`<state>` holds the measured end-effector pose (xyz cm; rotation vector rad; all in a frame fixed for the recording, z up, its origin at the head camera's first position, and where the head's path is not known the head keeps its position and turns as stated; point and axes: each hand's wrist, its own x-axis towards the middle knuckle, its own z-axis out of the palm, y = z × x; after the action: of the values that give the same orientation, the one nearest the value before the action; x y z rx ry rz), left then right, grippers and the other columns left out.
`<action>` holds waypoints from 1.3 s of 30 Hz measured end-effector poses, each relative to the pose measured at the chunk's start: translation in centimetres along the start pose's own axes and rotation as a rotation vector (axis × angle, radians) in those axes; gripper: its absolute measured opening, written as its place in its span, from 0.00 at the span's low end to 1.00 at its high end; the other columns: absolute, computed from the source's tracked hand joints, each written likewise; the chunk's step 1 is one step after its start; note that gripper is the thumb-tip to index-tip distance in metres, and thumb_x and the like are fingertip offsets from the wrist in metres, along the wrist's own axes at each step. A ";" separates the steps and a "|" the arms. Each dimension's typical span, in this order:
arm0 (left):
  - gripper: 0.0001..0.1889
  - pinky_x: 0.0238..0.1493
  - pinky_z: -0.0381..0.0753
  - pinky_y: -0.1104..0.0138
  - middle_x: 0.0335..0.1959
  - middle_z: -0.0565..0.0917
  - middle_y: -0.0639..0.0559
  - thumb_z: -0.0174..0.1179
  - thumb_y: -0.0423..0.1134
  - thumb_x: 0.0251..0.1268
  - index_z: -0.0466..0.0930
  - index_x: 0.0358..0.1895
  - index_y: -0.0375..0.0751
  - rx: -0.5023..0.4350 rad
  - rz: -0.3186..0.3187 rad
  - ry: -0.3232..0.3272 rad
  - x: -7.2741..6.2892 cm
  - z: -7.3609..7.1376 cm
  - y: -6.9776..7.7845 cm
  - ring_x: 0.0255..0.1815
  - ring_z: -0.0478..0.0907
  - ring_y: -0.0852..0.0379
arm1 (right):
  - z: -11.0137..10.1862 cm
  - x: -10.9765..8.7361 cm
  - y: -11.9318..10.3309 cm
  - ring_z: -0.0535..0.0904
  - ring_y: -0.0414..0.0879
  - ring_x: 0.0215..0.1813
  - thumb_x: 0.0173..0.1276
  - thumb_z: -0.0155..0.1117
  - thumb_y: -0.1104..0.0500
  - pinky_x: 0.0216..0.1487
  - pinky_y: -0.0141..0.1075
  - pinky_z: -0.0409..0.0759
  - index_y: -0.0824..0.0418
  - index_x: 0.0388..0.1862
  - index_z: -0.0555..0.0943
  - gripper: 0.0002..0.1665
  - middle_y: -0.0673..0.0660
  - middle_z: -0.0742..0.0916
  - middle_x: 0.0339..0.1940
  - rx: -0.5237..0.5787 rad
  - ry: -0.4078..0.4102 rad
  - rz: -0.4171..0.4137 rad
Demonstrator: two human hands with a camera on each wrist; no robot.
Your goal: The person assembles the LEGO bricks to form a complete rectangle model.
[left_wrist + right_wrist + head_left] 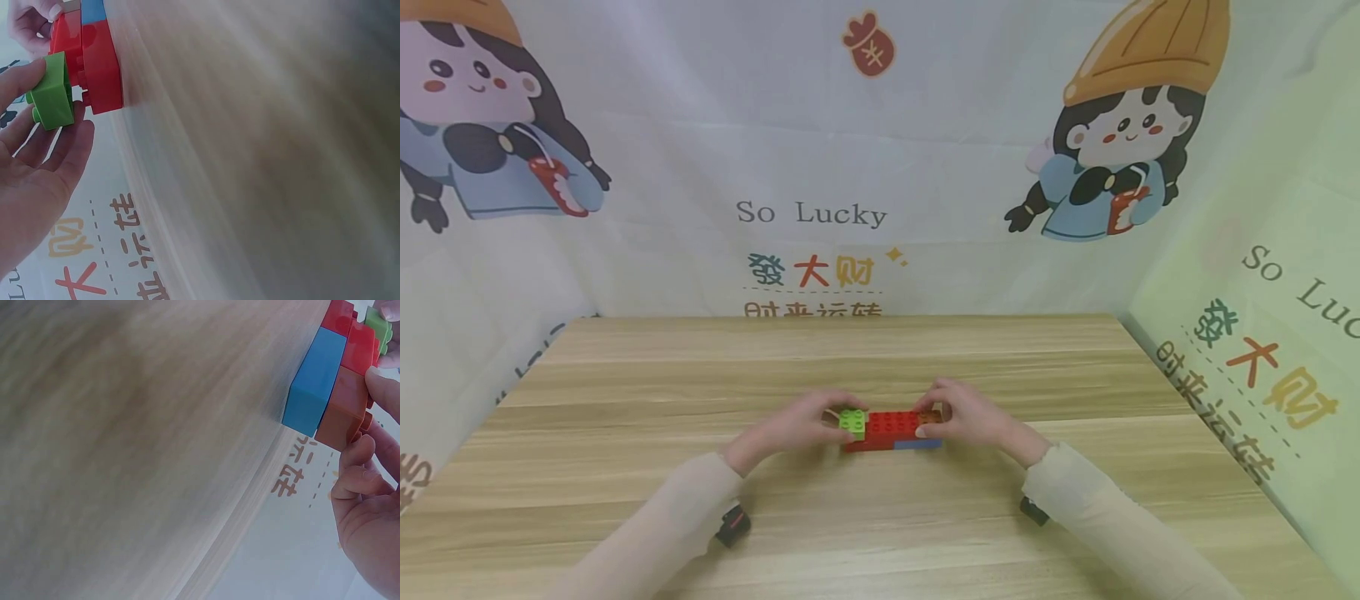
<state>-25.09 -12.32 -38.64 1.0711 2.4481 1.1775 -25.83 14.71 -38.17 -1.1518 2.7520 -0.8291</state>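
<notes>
At the middle of the table, a row of toy bricks has a lower red brick (870, 445) beside a blue brick (917, 444). Upon them sit an upper red brick (891, 423) and a brown brick (342, 409). My left hand (793, 423) pinches a small light green brick (53, 94) between thumb and fingers. In the left wrist view the green brick is over the lower red brick's end studs, with a thin gap between them. My right hand (973, 417) grips the brown brick at the other end, which partly hides it in the head view.
The wooden table (880, 533) runs back to a printed cloth (940, 167) hung behind and along the sides. A black wrist device (733, 525) shows under the left sleeve, and another (1033, 510) under the right.
</notes>
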 end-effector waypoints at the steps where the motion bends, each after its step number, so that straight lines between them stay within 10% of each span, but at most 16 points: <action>1: 0.22 0.49 0.69 0.64 0.51 0.73 0.48 0.60 0.31 0.54 0.70 0.54 0.33 0.004 -0.002 0.003 0.0 0.0 0.0 0.50 0.69 0.55 | 0.0 0.0 0.0 0.67 0.43 0.29 0.54 0.66 0.50 0.30 0.33 0.67 0.59 0.41 0.80 0.18 0.46 0.75 0.31 0.001 0.000 0.000; 39: 0.19 0.41 0.72 0.65 0.40 0.75 0.52 0.60 0.39 0.55 0.75 0.49 0.35 0.120 -0.070 0.075 0.5 0.6 0.4 0.40 0.73 0.55 | -0.1 -0.1 0.0 0.66 0.42 0.28 0.54 0.66 0.51 0.28 0.33 0.66 0.60 0.41 0.80 0.19 0.45 0.74 0.30 -0.005 0.007 -0.002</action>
<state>-24.97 -11.43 -38.63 0.9802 2.6204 1.0807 -25.81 14.78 -38.10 -1.1544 2.7609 -0.8286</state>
